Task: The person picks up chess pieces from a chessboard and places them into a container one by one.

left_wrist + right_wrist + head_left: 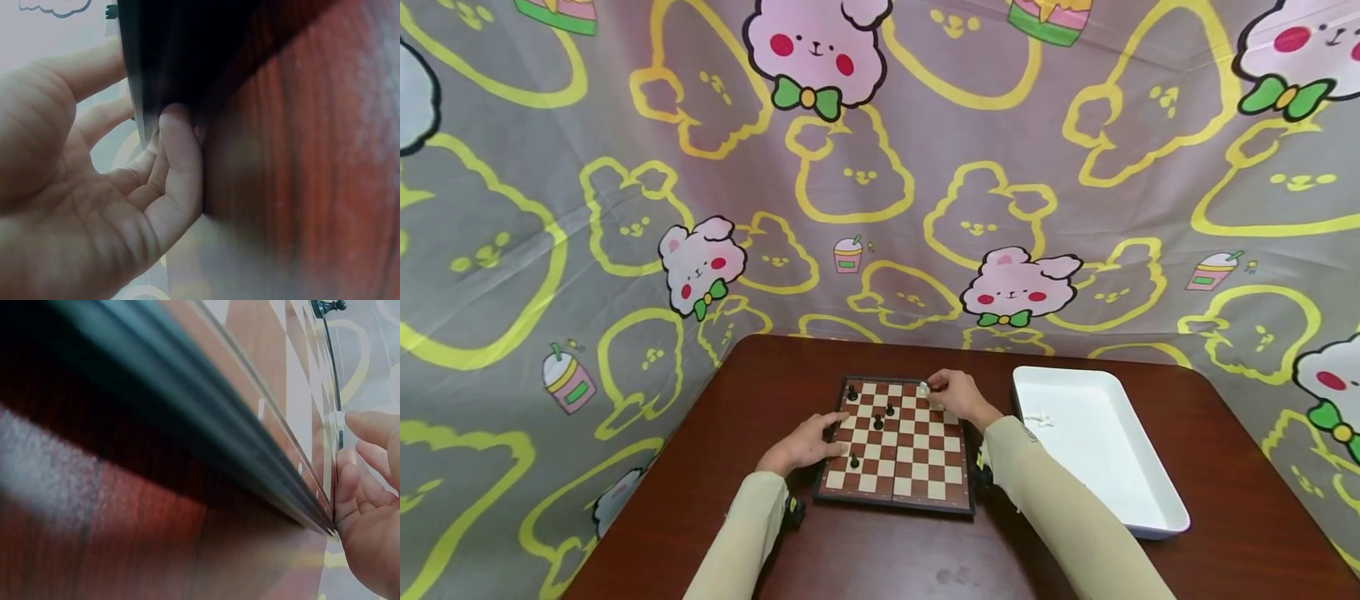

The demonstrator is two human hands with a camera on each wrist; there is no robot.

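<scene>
A folding chessboard [910,487] with brown and cream squares lies on the table. My left hand [807,442] grips its left edge, and the left wrist view shows a curled finger [178,162] tucked against the board's dark underside. Black pawns stand on the left half, among them one pawn [877,422] near the fold and another pawn [854,461] close to my left thumb. At the board's far right, my right hand [957,395] pinches a white chess piece [923,388] low over the squares. In the right wrist view its fingers partly hide that piece.
A white tray [1101,450] stands right of the board, beside my right forearm. Several white chess pieces [1039,419] lie at its left side. The dark red wooden table [700,500] meets a patterned curtain [880,283] at the back and left.
</scene>
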